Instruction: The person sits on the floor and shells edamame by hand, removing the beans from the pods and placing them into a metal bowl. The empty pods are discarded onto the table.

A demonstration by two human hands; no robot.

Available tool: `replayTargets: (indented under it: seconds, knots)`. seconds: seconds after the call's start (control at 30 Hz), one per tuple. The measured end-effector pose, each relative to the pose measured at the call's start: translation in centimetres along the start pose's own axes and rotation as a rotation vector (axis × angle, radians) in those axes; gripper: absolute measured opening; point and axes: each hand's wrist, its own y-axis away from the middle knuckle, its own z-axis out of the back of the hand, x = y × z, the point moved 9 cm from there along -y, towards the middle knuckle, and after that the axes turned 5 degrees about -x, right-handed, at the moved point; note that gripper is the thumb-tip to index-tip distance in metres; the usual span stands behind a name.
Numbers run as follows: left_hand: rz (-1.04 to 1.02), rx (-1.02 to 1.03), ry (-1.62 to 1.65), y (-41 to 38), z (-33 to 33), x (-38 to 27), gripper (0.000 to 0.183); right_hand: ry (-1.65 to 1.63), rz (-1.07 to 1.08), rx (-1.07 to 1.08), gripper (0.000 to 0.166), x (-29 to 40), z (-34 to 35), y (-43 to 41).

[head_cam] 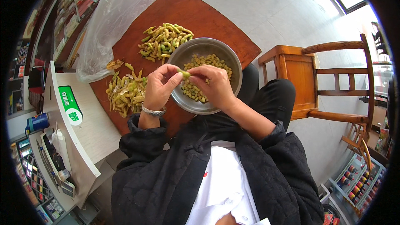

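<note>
A green soybean pod point(183, 73) is pinched between my left hand point(162, 82) and my right hand point(214, 84), above the left part of a round stainless-steel bowl point(236, 51). Shelled green-yellow beans point(212, 60) lie in the bowl, partly hidden by my right hand. Behind the bowl's left side, a heap of unopened-looking pods point(165, 40) rests on the reddish-brown wooden table point(215, 15). To the left of my left hand is a second heap, of split pods and shells point(126, 95), with a dry brown leaf point(114, 64) just above it.
A clear plastic bag point(109, 24) drapes over the table's left edge. Left of the table stands a pale counter point(93, 121) with a green sign point(70, 104). A wooden chair point(300, 81) is on the right, beyond my knees. Shelves with goods line the far left; a bottle rack point(359, 182) stands lower right.
</note>
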Motion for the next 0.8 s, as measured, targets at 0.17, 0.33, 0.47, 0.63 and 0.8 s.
replayTargets:
  seconds: [0.17,0.33,0.47,0.63,0.8]
  knots:
    - [0.060,-0.024,0.325,-0.1,-1.8,2.0,0.018,-0.289,-0.339,0.042,0.017,-2.6,0.2,0.5]
    - [0.081,-0.064,0.322,-0.3,-1.8,3.2,0.018,-0.278,-0.328,0.015,0.016,-3.1,0.2,0.7]
    - [0.067,-0.092,0.298,-0.1,-1.8,3.1,0.020,-0.199,-0.329,0.031,0.015,-2.8,0.2,0.6]
    - [-0.006,-0.105,0.217,0.1,-1.9,2.6,0.020,-0.167,-0.313,0.034,0.014,-2.7,0.4,0.5]
    - [-0.030,-0.114,0.209,0.2,-2.0,2.1,0.018,-0.166,-0.308,0.019,0.013,-2.8,0.3,0.6]
